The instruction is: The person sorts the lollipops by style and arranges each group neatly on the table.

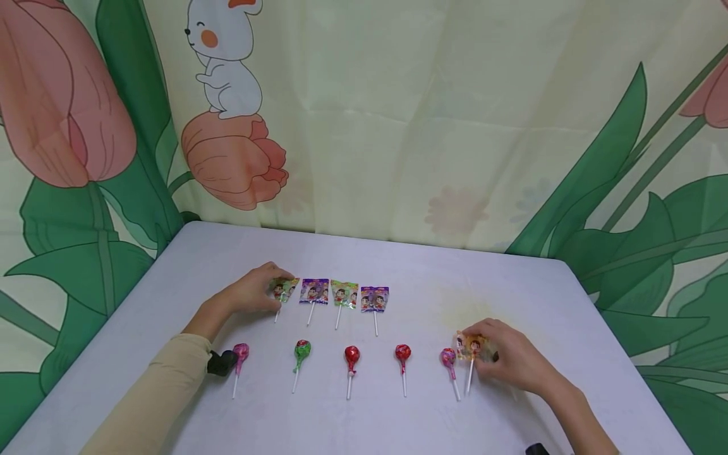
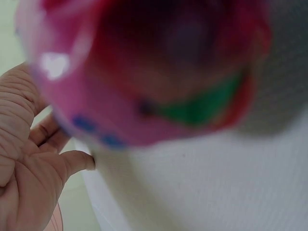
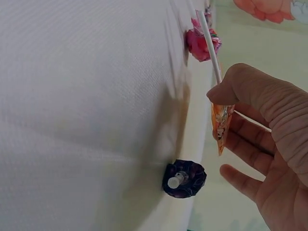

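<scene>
My left hand [image 1: 256, 292] is at the left end of the back row, its fingers and thumb around the edges of a green flat-wrapped lollipop [image 1: 285, 289]. In the left wrist view a blurred pink ball lollipop [image 2: 144, 77] covers much of that hand's work. My right hand [image 1: 509, 354] pinches an orange flat-wrapped lollipop [image 1: 471, 346] between thumb and fingers, its stick towards me. Close beside it lies a purple-pink ball lollipop [image 1: 448, 357]. A dark purple lollipop [image 3: 185, 179] shows near this hand in the right wrist view, mostly hidden by it in the head view.
The back row continues with purple [image 1: 315, 291], green [image 1: 344, 294] and purple [image 1: 375, 298] flat-wrapped lollipops. Nearer me lie pink [image 1: 241, 351], green [image 1: 303, 349] and two red ball lollipops [image 1: 352, 356]. A printed curtain [image 1: 398, 126] hangs behind the white table [image 1: 318, 430].
</scene>
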A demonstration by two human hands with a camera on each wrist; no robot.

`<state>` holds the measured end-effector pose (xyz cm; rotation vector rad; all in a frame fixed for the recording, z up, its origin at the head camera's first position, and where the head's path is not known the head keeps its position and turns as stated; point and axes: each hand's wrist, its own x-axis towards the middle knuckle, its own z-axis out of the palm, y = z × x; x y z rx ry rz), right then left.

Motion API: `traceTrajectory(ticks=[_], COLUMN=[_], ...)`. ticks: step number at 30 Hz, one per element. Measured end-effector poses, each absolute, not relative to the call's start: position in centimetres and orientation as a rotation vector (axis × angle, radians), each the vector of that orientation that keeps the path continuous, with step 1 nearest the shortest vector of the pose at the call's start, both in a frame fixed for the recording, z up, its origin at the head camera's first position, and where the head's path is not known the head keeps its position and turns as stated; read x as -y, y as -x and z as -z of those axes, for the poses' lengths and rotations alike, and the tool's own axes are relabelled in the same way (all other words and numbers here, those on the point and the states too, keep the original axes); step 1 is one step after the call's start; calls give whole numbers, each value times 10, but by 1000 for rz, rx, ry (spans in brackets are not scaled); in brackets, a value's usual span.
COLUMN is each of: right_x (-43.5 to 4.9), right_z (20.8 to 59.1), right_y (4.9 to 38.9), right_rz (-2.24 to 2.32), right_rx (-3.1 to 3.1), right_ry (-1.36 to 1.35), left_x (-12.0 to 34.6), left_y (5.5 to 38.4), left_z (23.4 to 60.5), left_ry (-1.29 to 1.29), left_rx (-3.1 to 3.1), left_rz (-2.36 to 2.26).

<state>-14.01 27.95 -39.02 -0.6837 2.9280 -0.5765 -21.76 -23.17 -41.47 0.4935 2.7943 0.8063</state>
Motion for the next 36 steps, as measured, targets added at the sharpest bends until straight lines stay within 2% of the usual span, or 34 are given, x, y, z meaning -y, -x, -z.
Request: traceTrajectory(ticks=[23, 36], right_x=[-261, -243], right_z=[382, 383], right_y=[155, 171], right_rz=[626, 638], right_rx=[-2978, -2962], right_ry=[730, 852], left_x=[231, 232], left_y=[218, 219], left_z=[415, 417], left_ry=[-479, -482], left_rx=[-2789, -2788], left_rz=[-803, -818])
